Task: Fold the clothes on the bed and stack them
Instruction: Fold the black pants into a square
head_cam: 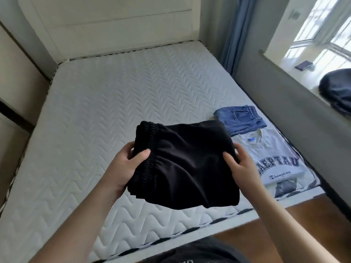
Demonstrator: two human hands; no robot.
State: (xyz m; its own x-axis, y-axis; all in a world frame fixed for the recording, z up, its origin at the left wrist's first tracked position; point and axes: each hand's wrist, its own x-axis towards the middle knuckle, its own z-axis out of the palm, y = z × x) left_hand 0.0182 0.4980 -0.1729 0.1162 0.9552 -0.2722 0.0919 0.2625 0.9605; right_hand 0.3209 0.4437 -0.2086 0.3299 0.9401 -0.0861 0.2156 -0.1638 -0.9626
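Folded pants hovering over bed; T-shirt lying right of pants; folded jeans lying behind T-shirt.

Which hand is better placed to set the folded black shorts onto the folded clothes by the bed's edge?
Probably the right hand. It grips the black shorts on the side nearest the grey T-shirt and denim shorts. The left hand grips the far side, so it would have to cross over.

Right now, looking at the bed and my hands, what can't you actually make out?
Head view only:
- Grey T-shirt: left edge hidden behind the right hand and the folded black garment.
- Left hand: fingers hidden beneath that garment.
- Dark item on the window sill: cut off by the right edge.
- Folded denim: garment type unclear.
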